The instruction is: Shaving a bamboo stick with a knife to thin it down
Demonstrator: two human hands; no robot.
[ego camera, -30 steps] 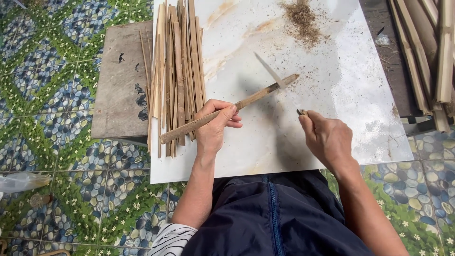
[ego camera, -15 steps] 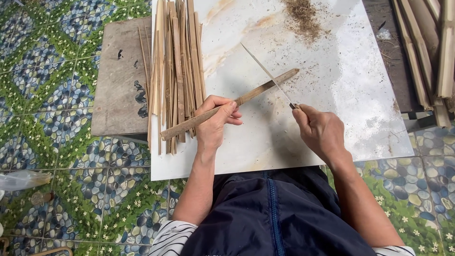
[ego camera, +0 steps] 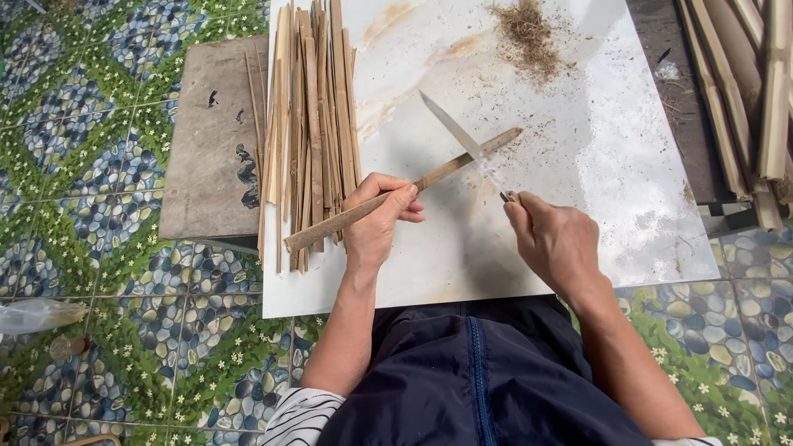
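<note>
My left hand (ego camera: 378, 216) grips a long bamboo strip (ego camera: 462, 161) near its middle, holding it slanted above a white board (ego camera: 578, 165). My right hand (ego camera: 555, 239) holds a knife (ego camera: 458, 135) by the handle, its blade pointing up and left and lying across the strip close to its far end. A pile of several split bamboo strips (ego camera: 314, 124) lies on the board's left side, just left of my left hand.
A heap of brown shavings (ego camera: 527, 35) lies at the board's far end. A grey slab (ego camera: 211, 140) sits left of the board on the patterned tile floor (ego camera: 91, 165). More bamboo pieces (ego camera: 756, 99) are stacked at the right. A clear plastic bag (ego camera: 37, 314) lies at the left.
The knife blade has slid down and left along the strip, from near its tip toward my left hand. My right hand moved slightly left. The left hand stays in place.
</note>
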